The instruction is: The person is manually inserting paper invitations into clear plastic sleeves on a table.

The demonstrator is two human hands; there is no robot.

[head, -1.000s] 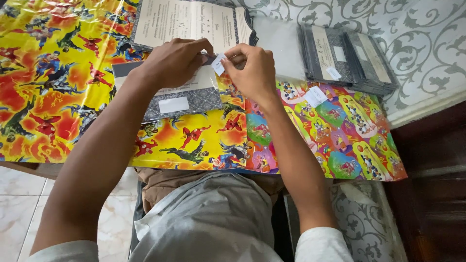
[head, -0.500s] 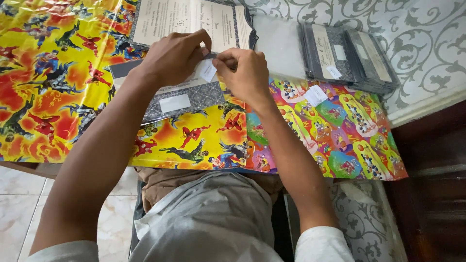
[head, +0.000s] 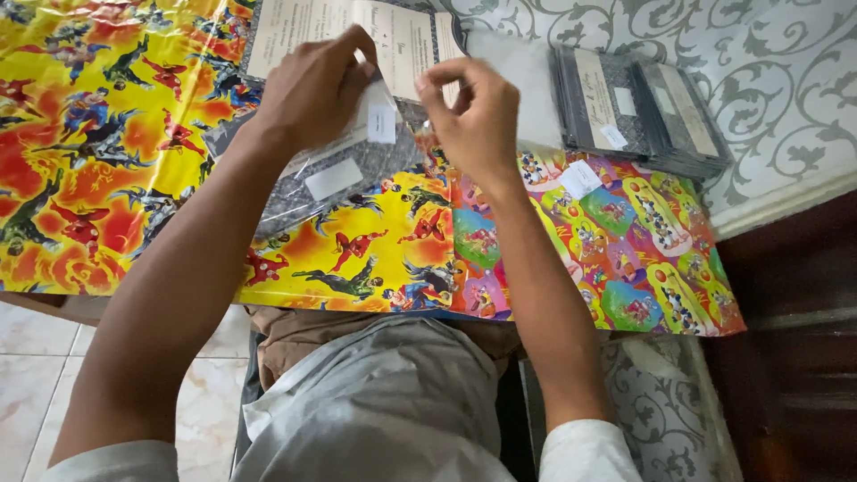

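You are sitting at the table edge, your grey shirt (head: 375, 402) lowest in view and both bare forearms reaching up over the bright wrap (head: 107, 178) spread on the table. Beside it, under your right forearm, a second wrap (head: 625, 259) with small cartoon panels is lying flat, a white sticker (head: 580, 178) resting on it. Your left hand (head: 312, 89) is curling its fingers down onto a grey book (head: 339, 174) sleeved in clear plastic, pinching the plastic near a small white label (head: 381, 122); another white label (head: 333, 178) is sitting lower on the cover. Your right hand (head: 473, 116) is hovering just right of that, thumb and forefinger nearly closed, but you cannot tell whether anything is between them. The book is lying tilted across the seam between the two wraps, its top edge overlapping a printed sheet (head: 357, 36) beyond your hands. Farther right, two dark books (head: 634, 107) are lying side by side on the patterned grey tablecloth (head: 768, 80).
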